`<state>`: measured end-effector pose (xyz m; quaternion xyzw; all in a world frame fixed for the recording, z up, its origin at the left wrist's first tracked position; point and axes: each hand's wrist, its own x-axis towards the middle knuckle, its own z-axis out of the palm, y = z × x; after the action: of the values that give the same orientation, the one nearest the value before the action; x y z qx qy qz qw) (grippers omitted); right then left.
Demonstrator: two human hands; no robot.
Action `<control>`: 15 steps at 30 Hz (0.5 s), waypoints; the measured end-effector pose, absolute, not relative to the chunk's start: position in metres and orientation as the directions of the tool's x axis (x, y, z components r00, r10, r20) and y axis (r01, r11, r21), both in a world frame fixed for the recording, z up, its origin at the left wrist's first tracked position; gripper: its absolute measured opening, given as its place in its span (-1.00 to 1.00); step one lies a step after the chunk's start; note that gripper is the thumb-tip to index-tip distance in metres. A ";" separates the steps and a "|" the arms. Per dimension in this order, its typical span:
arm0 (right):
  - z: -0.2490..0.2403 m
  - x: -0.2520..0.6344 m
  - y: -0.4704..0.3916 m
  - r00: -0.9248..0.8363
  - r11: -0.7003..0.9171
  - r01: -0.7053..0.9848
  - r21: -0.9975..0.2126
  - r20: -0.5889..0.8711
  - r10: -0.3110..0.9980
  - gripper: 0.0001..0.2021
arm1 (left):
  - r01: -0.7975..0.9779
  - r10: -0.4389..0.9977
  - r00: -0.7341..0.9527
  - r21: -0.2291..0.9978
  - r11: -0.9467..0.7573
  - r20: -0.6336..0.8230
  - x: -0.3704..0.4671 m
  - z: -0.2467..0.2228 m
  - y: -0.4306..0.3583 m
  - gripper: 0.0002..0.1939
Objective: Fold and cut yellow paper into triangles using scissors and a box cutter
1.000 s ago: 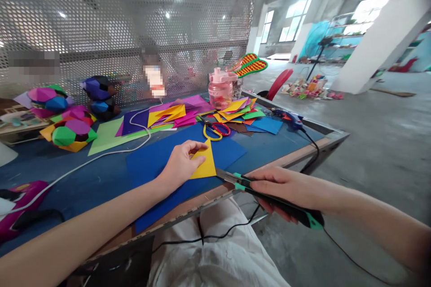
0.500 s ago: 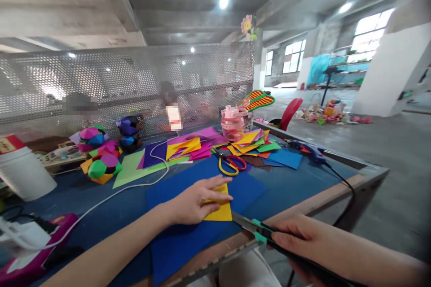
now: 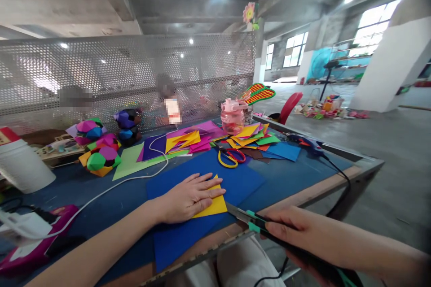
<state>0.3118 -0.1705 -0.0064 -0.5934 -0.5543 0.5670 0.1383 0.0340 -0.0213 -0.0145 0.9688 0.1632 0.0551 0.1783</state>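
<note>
Flat on a yellow sheet (image 3: 216, 207) lies my left hand (image 3: 191, 195), its fingers stretched out and pressing the sheet onto a larger blue sheet (image 3: 178, 242). My right hand (image 3: 289, 228) is closed round the dark handle of a utility knife (image 3: 253, 221) with green parts. The blade reaches left, its tip at the lower right corner of the yellow sheet; whether it touches cannot be made out. Scissors (image 3: 231, 158) with red and yellow handles rest beyond my left hand.
Coloured sheets (image 3: 251, 139) are piled at the back near a pink bottle (image 3: 231, 119). Patchwork balls (image 3: 103, 159), a white tub (image 3: 23, 163) and a magenta power strip (image 3: 37, 251) stand left. A white cable crosses the table. A blue tool (image 3: 311, 147) with a cord lies right.
My left hand has moved slightly left and its fingers have flattened over the yellow sheet, which shifted left too. The knife in my right hand has moved left and slightly up.
</note>
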 end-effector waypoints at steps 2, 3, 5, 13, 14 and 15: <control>-0.003 0.311 -0.172 -0.242 -0.340 0.526 -0.779 -0.520 0.819 -0.64 | 0.331 0.359 0.933 0.371 -0.867 0.007 0.033 -0.015 -0.022 -0.55; -0.002 0.310 -0.173 -0.231 -0.330 0.544 -0.771 -0.516 0.825 -0.63 | 0.341 0.365 0.931 0.370 -0.864 -0.005 0.033 -0.015 -0.022 -0.55; 0.001 0.307 -0.175 -0.197 -0.289 0.591 -0.753 -0.482 0.854 -0.63 | 0.354 0.374 0.927 0.368 -0.860 -0.018 0.034 -0.014 -0.022 -0.55; -0.008 0.305 -0.184 -0.196 -0.093 0.712 -0.696 -0.324 0.925 -0.52 | 0.344 0.369 0.929 0.387 -0.855 -0.009 0.034 -0.020 -0.018 -0.55; -0.009 0.307 -0.185 -0.200 -0.089 0.711 -0.697 -0.322 0.925 -0.51 | 0.347 0.372 0.928 0.390 -0.853 -0.013 0.034 -0.020 -0.018 -0.56; -0.011 0.308 -0.187 -0.204 -0.090 0.707 -0.701 -0.325 0.924 -0.50 | 0.353 0.377 0.926 0.391 -0.850 -0.018 0.034 -0.020 -0.019 -0.56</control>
<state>0.3079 -0.1872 -0.0108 -0.6167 -0.6611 0.4061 0.1332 0.0345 -0.0187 -0.0196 0.9612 0.1898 0.0295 0.1977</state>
